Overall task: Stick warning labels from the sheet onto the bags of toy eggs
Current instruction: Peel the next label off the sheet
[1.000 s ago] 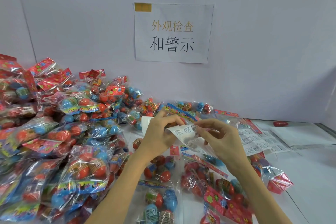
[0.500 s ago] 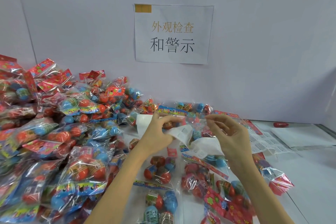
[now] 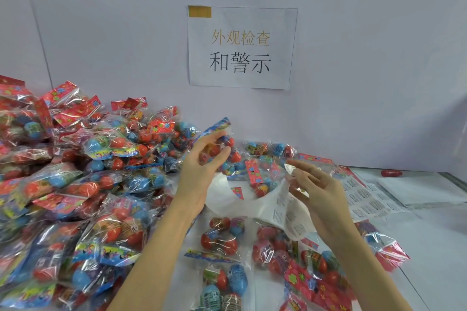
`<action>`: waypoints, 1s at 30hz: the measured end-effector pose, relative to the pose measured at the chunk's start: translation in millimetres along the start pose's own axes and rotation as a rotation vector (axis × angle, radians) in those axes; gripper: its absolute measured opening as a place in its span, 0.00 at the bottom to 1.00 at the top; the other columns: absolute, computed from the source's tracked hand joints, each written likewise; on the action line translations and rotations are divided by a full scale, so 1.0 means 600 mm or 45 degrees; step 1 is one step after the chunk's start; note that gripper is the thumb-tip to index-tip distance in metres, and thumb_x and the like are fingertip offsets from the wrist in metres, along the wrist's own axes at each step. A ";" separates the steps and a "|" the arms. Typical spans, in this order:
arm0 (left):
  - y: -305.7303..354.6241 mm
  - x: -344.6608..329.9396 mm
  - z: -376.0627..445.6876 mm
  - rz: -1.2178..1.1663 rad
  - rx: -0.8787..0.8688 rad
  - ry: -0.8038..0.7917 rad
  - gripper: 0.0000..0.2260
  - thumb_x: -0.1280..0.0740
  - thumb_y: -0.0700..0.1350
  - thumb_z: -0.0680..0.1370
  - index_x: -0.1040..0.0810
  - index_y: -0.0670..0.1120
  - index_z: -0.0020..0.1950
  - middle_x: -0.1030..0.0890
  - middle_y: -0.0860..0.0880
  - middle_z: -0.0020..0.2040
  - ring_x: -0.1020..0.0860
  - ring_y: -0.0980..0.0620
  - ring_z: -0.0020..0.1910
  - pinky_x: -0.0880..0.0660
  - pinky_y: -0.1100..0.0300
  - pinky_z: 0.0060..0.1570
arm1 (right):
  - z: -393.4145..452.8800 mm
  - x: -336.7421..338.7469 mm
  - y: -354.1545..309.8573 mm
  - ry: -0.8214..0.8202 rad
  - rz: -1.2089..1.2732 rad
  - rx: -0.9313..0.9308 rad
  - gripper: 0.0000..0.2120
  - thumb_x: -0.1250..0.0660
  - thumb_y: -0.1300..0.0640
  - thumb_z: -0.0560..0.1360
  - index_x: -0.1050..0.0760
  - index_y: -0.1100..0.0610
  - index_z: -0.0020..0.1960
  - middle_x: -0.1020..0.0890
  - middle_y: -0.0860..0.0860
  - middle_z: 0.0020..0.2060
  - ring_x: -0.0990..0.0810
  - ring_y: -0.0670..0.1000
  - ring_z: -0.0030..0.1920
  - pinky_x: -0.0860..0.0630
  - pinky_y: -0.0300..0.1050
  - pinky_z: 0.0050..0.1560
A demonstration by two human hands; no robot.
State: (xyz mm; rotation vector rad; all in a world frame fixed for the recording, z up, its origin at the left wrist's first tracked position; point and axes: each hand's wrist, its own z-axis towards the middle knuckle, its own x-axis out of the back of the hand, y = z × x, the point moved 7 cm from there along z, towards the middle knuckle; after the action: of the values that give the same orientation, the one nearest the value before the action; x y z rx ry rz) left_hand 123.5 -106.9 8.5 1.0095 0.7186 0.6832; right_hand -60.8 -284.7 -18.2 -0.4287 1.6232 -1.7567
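Clear plastic bags [image 3: 108,230] are heaped to the left of the left hand [image 3: 199,174], each one holding several red and blue toy eggs under a printed card top. More bags lie flat below both hands: one [image 3: 222,237] just under the left wrist with red eggs and a blue one inside, another [image 3: 225,283] nearer the bottom edge with blue and green eggs, its lower part cut off by the frame.

The left hand is raised with its fingers [image 3: 217,156] loosely curved around a bag [image 3: 222,144] of eggs at the back of the heap; whether they actually grip it or only touch it is hard to tell. The right hand [image 3: 318,194] is held up with fingers spread and relaxed, a small label [image 3: 290,168] stuck on the tip of the topmost finger. A curled label sheet [image 3: 267,206] sags between the two hands, its right end against the right palm; how it is held is hidden behind the hands. The print on it is too small to read.

Beyond the right fingers another label sheet [image 3: 364,197] lies flat on the table [image 3: 434,247], and a loose red egg [image 3: 391,173] sits farther back by the wall. A paper sign [image 3: 242,47] hangs on the wall above the fingers.
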 end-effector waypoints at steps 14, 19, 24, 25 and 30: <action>-0.020 -0.072 -0.029 0.249 -0.062 -0.348 0.30 0.39 0.28 0.77 0.20 0.60 0.68 0.21 0.58 0.68 0.17 0.48 0.60 0.16 0.49 0.56 | -0.024 -0.033 -0.041 -0.046 -0.304 0.580 0.13 0.24 0.61 0.78 0.16 0.45 0.57 0.14 0.49 0.43 0.14 0.50 0.47 0.20 0.36 0.54; -0.017 -0.079 -0.031 0.204 -0.082 -0.393 0.30 0.37 0.27 0.77 0.21 0.56 0.70 0.20 0.54 0.67 0.16 0.49 0.59 0.18 0.57 0.53 | -0.027 -0.043 -0.036 -0.102 -0.318 0.585 0.14 0.24 0.62 0.78 0.18 0.47 0.58 0.15 0.48 0.41 0.14 0.50 0.45 0.20 0.36 0.52; -0.013 -0.084 -0.034 0.155 -0.082 -0.413 0.23 0.34 0.36 0.77 0.20 0.57 0.69 0.20 0.54 0.67 0.16 0.51 0.57 0.19 0.59 0.52 | -0.026 -0.043 -0.034 -0.093 -0.355 0.582 0.14 0.25 0.62 0.78 0.18 0.46 0.59 0.15 0.48 0.42 0.14 0.51 0.46 0.20 0.36 0.52; -0.013 -0.084 -0.034 0.154 -0.090 -0.409 0.21 0.32 0.38 0.78 0.20 0.57 0.68 0.20 0.55 0.67 0.16 0.53 0.56 0.19 0.59 0.52 | -0.026 -0.043 -0.034 -0.095 -0.364 0.579 0.14 0.25 0.62 0.78 0.18 0.46 0.59 0.15 0.48 0.42 0.14 0.50 0.46 0.20 0.36 0.52; -0.018 -0.083 -0.033 0.184 -0.105 -0.391 0.20 0.26 0.41 0.80 0.20 0.59 0.68 0.21 0.55 0.68 0.18 0.48 0.64 0.17 0.53 0.58 | -0.026 -0.046 -0.030 -0.110 -0.411 0.583 0.14 0.25 0.61 0.78 0.18 0.45 0.59 0.14 0.47 0.43 0.14 0.50 0.47 0.20 0.37 0.52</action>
State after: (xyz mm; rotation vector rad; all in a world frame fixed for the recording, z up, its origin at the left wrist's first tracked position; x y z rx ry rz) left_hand 80.5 -140.1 2.0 1.0683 0.3502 0.6581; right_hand -56.6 -254.9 2.7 -0.5567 1.0847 -2.2415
